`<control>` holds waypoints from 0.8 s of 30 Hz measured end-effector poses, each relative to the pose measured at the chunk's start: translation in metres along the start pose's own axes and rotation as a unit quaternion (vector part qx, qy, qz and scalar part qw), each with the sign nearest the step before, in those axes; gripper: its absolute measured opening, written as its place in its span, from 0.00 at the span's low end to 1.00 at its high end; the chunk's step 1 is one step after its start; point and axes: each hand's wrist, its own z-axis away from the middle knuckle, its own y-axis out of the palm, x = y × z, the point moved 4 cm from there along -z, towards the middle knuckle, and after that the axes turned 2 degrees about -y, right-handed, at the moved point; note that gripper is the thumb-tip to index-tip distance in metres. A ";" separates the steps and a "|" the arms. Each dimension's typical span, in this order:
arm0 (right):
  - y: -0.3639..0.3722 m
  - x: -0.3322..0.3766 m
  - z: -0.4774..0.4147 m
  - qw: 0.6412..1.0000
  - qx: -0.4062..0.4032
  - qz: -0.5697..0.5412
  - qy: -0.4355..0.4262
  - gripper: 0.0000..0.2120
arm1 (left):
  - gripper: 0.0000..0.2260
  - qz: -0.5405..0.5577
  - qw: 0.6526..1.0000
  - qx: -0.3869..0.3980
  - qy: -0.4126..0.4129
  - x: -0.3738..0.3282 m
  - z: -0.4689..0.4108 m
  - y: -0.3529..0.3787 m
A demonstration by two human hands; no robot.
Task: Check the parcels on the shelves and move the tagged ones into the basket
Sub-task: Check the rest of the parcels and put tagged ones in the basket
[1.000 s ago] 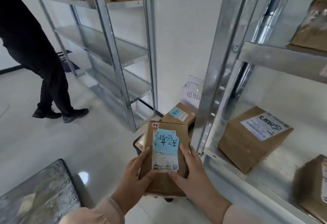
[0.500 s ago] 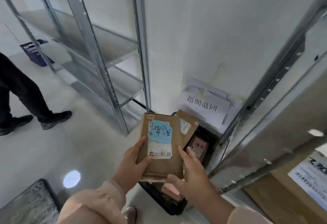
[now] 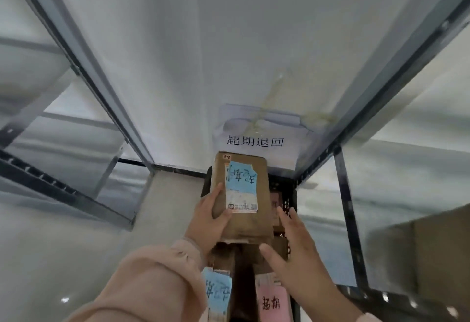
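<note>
The left hand [image 3: 212, 222] is gripping the parcel [image 3: 241, 199], thumb across its brown face and fingers wrapped behind the left edge, and it is holding it right over the basket [image 3: 290, 194]. The right hand [image 3: 296, 248] is hanging open just beside the parcel's lower right corner, fingers spread and gripping nothing; whether a fingertip is brushing the cardboard, I cannot tell.

The parcel is carrying a blue tag [image 3: 241, 178] with handwriting, above a white label. Its long axis is running away from the person toward the wall, far end pointing at the paper sign [image 3: 255, 141] taped above the basket. So the drop lies straight below the grip, and the left hand is the one placed to let it down.

The basket is already looking crowded: another blue-tagged parcel [image 3: 218, 293] is lying at its near end and a pink-tagged one [image 3: 273, 304] just right of that, with more brown cardboard between. Open room is looking thin, probably best on top of that pile.

The basket is sitting in a tight slot: a shelf post [image 3: 106, 87] is closing in on its left, another post [image 3: 346, 207] on its right, the wall behind. Sideways swing is risky; a straight lowering looks the clean way in.
</note>
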 end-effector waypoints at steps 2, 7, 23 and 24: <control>0.005 -0.005 -0.012 1.000 -0.013 0.004 0.023 0.38 | 0.29 -0.006 1.000 0.027 -0.005 0.009 -0.023 0.006; 0.018 -0.015 -0.026 0.998 -0.012 0.012 0.063 0.36 | 0.31 -0.064 0.996 0.062 -0.013 0.031 -0.047 0.020; 0.018 -0.002 0.003 0.992 -0.049 0.112 0.024 0.37 | 0.35 -0.264 0.962 0.069 0.001 0.020 -0.028 0.001; 0.017 -0.002 0.008 0.990 -0.046 0.130 0.019 0.37 | 0.36 -0.284 0.957 0.062 0.013 0.016 -0.023 -0.002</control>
